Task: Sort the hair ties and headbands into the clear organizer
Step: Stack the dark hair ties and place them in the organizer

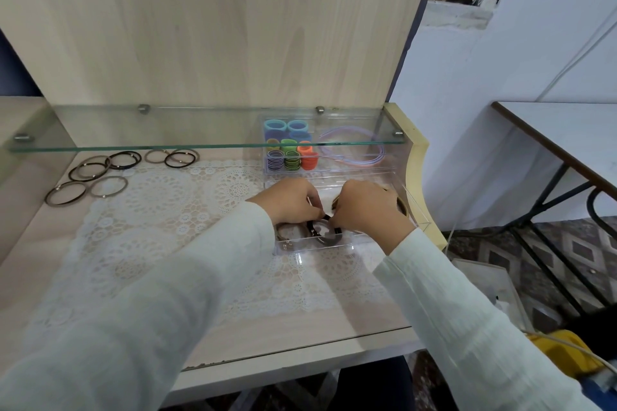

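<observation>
— Head view: the left hand (pixel 290 202) and right hand (pixel 372 208) each hold a tight grip, apparently pinching one dark hair tie (pixel 326 217) over the front tray of the clear organizer (pixel 334 245).
— It should go in flat; loose ties (pixel 90 173) wait left on the worktop (pixel 300 327).

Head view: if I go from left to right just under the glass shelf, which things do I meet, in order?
loose hair ties on the desk → coloured hair ties stacked in the clear organizer → headbands in the same organizer → white table beyond the desk
</observation>
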A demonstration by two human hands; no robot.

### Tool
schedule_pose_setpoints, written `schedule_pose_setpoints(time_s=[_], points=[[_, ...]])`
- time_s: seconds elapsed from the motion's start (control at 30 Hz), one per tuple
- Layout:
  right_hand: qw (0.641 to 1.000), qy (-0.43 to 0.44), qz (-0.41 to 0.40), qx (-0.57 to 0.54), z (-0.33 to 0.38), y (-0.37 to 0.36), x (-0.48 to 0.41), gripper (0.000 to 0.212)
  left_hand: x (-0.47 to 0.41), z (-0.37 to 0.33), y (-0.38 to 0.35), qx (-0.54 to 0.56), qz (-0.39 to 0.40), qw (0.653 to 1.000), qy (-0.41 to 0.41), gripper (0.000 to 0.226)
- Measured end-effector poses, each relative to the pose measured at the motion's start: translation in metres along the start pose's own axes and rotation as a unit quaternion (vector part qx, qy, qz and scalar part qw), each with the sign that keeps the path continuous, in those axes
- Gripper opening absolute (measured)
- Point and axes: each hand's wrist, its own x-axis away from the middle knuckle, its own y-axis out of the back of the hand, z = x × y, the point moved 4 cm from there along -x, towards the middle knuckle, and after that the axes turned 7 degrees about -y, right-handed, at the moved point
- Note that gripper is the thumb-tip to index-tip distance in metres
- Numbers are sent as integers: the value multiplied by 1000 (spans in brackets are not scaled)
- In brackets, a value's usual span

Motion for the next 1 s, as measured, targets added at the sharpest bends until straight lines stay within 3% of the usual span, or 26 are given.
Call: schedule_pose_setpoints(time_s=[0.13,0.33,0.5,1.0], points=[[997,-21,-14,-67,-10,5,2,12,-1,4,0,32,-15,999,26,34],[993,-23,64,-101,-14,3,6,22,-1,-2,1,78,-15,996,48,41],[991,-30,67,-115,-12,-2,10,26,2,-7,-3,85,-10,995,52,51],[995,-18,77,-61,-5,-3,11,24,5,-6,-4,113,-27,991,70,42]])
